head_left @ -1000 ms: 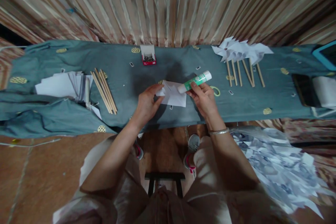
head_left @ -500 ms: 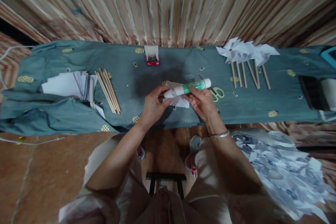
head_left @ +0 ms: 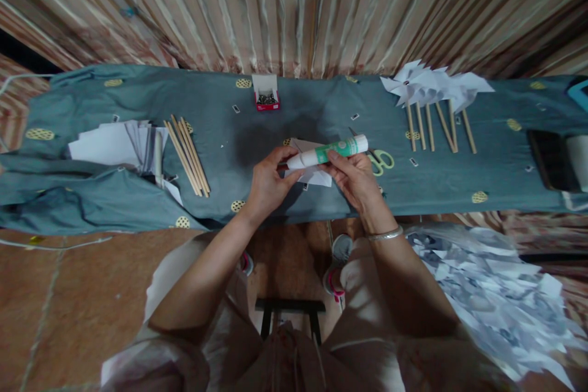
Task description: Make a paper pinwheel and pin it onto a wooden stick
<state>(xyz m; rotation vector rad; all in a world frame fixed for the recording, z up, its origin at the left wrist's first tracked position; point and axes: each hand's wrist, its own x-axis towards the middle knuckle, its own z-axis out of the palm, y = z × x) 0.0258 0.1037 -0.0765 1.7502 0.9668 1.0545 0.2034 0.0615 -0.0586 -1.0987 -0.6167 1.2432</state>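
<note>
1. In front of the red box [head_left: 267, 100], toward the person, the glue stick [head_left: 340, 148] lies with its long axis nearly left to right; its white left end dips toward the person and its right end is farther away.
2. The right hand [head_left: 356, 180] is closed around the stick's middle; the left hand [head_left: 269, 180] is curled shut at the stick's left tip; whether it pinches the tip or the folded white paper [head_left: 316, 176] beneath cannot be told.
3. The red box stands with its white flap up; small dark metal pieces fill it, too small to name.
4. Left of the box lie wooden sticks [head_left: 188, 156] and, beyond them, a paper stack [head_left: 110, 147]; right of the box lie green-handled scissors [head_left: 381, 161] and, farther right, paper pinwheels [head_left: 434, 89] on sticks.
5. All rest on a grey-blue cloth [head_left: 229, 135] covering the table; behind the box hangs a striped curtain [head_left: 294, 6]; the floor is reddish, with paper scraps [head_left: 487, 282] heaped on the right.
</note>
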